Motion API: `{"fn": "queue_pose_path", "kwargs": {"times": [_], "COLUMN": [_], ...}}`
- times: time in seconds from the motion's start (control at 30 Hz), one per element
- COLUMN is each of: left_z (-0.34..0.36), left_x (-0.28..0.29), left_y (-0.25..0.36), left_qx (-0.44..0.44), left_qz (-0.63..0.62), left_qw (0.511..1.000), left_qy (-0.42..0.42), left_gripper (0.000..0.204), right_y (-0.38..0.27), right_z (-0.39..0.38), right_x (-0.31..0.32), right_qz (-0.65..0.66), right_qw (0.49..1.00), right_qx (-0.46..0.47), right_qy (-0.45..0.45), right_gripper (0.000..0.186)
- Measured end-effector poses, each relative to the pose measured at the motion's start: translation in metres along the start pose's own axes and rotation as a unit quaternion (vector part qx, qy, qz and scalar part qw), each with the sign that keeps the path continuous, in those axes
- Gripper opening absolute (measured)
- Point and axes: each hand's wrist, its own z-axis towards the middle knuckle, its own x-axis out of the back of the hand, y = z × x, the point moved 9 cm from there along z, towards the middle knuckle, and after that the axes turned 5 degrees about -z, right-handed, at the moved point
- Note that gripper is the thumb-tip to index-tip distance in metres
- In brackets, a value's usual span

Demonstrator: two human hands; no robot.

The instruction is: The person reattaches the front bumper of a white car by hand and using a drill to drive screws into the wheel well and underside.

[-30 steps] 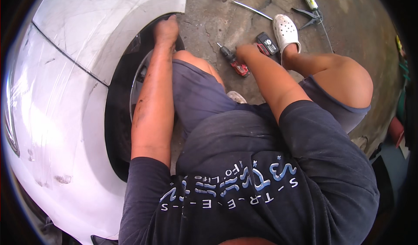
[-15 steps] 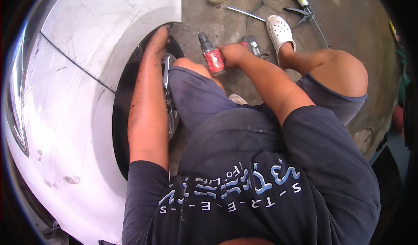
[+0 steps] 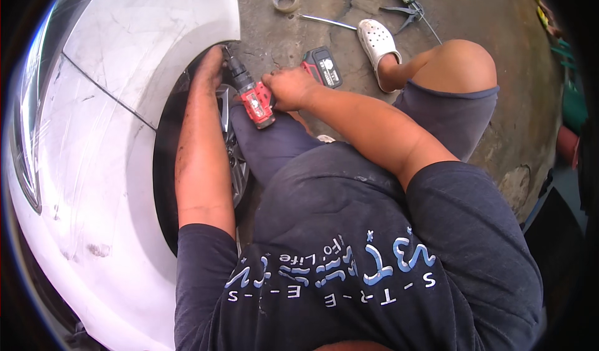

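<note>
My right hand (image 3: 290, 87) grips a red-and-black cordless drill (image 3: 256, 104), its battery above my knuckles. The drill's front end points up-left, close beside my left hand (image 3: 211, 65) at the upper end of the white car's wheel-arch edge (image 3: 219, 41). My left fingers are bunched at that edge; what they hold is too small or hidden to make out. Below them, in the arch, show the black tire (image 3: 167, 182) and silver wheel (image 3: 237, 179), partly covered by my forearm and leg.
Around my bent legs is cracked concrete floor (image 3: 324, 33), with a tape roll (image 3: 285, 0), a metal rod (image 3: 327, 21) and a caulking gun (image 3: 409, 11) beyond my white clog (image 3: 375, 45). Red and green objects (image 3: 568, 145) line the right edge. The car's body panel (image 3: 100, 176) fills the left.
My right hand has picked the drill up off the floor and moved it left, bringing its front end beside my left hand. My left hand has shifted slightly down and left.
</note>
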Motion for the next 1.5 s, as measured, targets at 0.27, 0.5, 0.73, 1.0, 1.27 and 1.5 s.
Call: {"fn": "queue_pose_path", "kwargs": {"times": [0.27,0.5,0.73,1.0,1.27,1.5], "left_z": [0.008,-0.001,0.013,0.019,0.012,0.009], "left_x": [0.003,-0.014,0.007,0.010,0.008,-0.003], "left_y": [0.000,0.004,-0.007,-0.010,-0.003,0.000], "left_qx": [-0.003,-0.014,0.006,-0.001,-0.004,-0.009], "left_qz": [-0.004,-0.023,0.002,-0.006,0.003,-0.005], "left_qw": [1.000,0.999,0.999,0.999,0.999,1.000], "left_qy": [0.009,0.026,0.041,0.041,0.046,0.020], "left_gripper": [0.012,0.014,0.024,0.036,0.016,0.017], "right_y": [0.002,0.012,0.001,0.000,0.000,0.004], "right_z": [0.004,0.000,-0.002,0.000,0.002,0.000], "right_x": [-0.002,-0.003,0.001,0.000,0.000,0.000], "right_qz": [0.021,0.019,0.004,-0.002,-0.003,-0.009], "right_qw": [0.998,0.999,1.000,1.000,1.000,1.000], "right_qx": [-0.046,-0.037,-0.014,-0.009,-0.005,-0.009], "right_qy": [0.020,0.009,0.000,0.009,0.024,0.017], "right_gripper": [0.044,0.044,0.044,0.044,0.043,0.045]}}
